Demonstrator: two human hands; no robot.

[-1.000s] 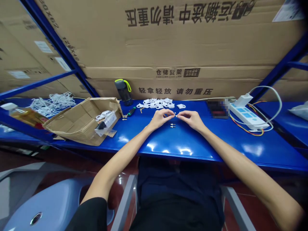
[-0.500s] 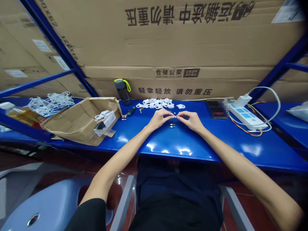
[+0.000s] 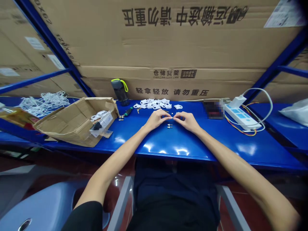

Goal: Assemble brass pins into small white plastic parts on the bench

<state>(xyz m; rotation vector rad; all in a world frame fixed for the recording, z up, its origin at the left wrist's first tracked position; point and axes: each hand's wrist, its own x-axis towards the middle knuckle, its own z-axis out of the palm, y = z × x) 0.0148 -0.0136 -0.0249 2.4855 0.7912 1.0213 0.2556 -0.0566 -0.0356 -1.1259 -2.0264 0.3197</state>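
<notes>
Above the blue tabletop (image 3: 154, 138), my left hand (image 3: 157, 119) and my right hand (image 3: 186, 120) meet fingertip to fingertip. Both are closed in a pinch around a tiny white piece (image 3: 172, 117), too small to name. Just in front of my hands lie two small pins (image 3: 170, 126) with white ends and thin metal shafts. Behind my hands is a pile of flat white plastic parts (image 3: 154, 103) with round holes. One similar white part (image 3: 178, 106) sits apart on the right.
At left stand an open cardboard box (image 3: 72, 120) with bagged items and a dark bottle (image 3: 120, 92). A green-handled screwdriver (image 3: 128, 111) lies beside the box. To the right are a blurred dark object (image 3: 213, 109) and a white power strip (image 3: 242, 117) with cables.
The view has shifted slightly, so everything sits a little further left. My hands stay pinched together over the same spot, with only small finger movement.
</notes>
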